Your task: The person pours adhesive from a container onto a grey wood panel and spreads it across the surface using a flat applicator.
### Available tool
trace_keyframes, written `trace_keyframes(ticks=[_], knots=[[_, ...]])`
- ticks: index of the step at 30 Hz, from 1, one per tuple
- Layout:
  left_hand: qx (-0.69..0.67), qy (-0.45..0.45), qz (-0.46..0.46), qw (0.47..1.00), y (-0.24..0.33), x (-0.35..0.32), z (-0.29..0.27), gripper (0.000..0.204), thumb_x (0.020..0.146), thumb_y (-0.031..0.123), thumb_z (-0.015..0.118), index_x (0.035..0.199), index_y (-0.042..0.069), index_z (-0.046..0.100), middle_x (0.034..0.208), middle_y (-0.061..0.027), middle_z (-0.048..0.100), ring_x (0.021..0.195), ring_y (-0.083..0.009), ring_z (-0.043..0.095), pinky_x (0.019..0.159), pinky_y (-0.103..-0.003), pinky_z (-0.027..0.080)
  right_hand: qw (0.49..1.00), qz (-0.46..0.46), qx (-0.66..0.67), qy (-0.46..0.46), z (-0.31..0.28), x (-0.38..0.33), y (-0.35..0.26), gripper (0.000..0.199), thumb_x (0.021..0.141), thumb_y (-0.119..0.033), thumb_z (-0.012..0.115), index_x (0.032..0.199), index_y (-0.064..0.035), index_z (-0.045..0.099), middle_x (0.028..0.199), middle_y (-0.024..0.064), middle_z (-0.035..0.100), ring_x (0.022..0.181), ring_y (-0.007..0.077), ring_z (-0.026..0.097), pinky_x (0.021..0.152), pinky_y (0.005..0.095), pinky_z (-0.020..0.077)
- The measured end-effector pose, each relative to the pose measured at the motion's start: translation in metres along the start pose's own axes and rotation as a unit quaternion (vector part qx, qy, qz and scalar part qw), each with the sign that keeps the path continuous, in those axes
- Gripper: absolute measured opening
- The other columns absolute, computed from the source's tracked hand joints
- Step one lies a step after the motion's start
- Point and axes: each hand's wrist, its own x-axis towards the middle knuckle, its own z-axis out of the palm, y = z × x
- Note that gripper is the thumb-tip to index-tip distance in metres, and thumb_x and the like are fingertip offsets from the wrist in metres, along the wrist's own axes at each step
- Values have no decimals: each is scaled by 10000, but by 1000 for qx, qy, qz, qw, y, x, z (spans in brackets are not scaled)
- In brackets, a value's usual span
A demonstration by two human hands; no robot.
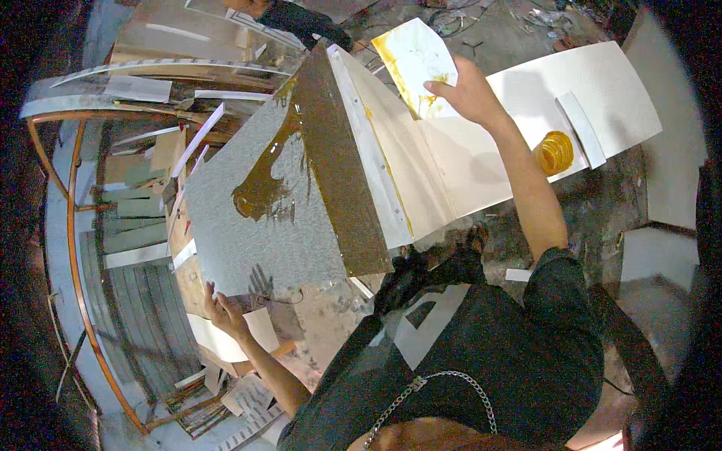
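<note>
In my right hand (465, 94) is a flat white card (416, 66) with yellow-brown glue smeared on its edges, raised above the work surface. My left hand (227, 314) has its fingers apart at the lower left corner of a grey panel (233, 195); I cannot make out whether it touches the panel. A thick brown patch of glue (259, 188) lies on the panel, and an even brown coat (338, 173) covers a band along its right side. Beyond my right forearm, a round yellow-brown glue pot (555, 152) sits on a long white board (519, 83).
A narrow white strip (580, 129) lies across the board beside the pot. Left of the panel stand an orange-brown metal frame (75, 225) and stacks of offcuts (135, 214). Another person's dark sleeve (304, 22) shows at the top. Scraps litter the floor.
</note>
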Motion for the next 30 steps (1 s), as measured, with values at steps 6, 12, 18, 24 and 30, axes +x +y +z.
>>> trace_keyframes(ticks=[6,12,18,24,30], knots=[[46,-23,39,998,23,13,-2,488,985,357,511,1302,-14,539,1274,-172,580,1164,-277,542,955,-387,420,998,-48,34,33,8,20,4,469,801,-144,719,1212,19,562,1085,119,668,997,212,624,900,346,471],[83,-61,-10,995,21,-7,27,446,989,322,485,1287,-2,557,1273,-169,580,1182,-289,513,973,-407,393,986,77,106,-100,5,44,-3,500,801,-121,726,1244,12,536,1122,106,654,1008,175,605,899,338,469],[149,16,84,985,6,-25,22,508,990,442,461,1294,48,564,1009,-82,630,734,-128,529,659,-286,460,982,73,106,-136,-2,7,-21,547,792,-89,724,1287,6,509,1149,94,633,1052,168,582,932,325,452],[85,-17,-37,996,-32,-41,7,436,996,339,470,1275,22,578,1273,-155,580,1199,-303,495,969,-419,409,973,84,138,-163,-4,-29,-30,604,790,-66,715,1336,-3,464,1193,117,607,1092,193,569,963,337,437],[121,-6,-45,992,-9,-43,19,449,1002,357,453,1273,23,581,1288,-194,551,1217,-337,476,993,-442,394,974,74,119,-179,-4,-45,-43,649,801,-63,705,1374,-6,407,1263,157,564,1186,223,525,1011,360,405]])
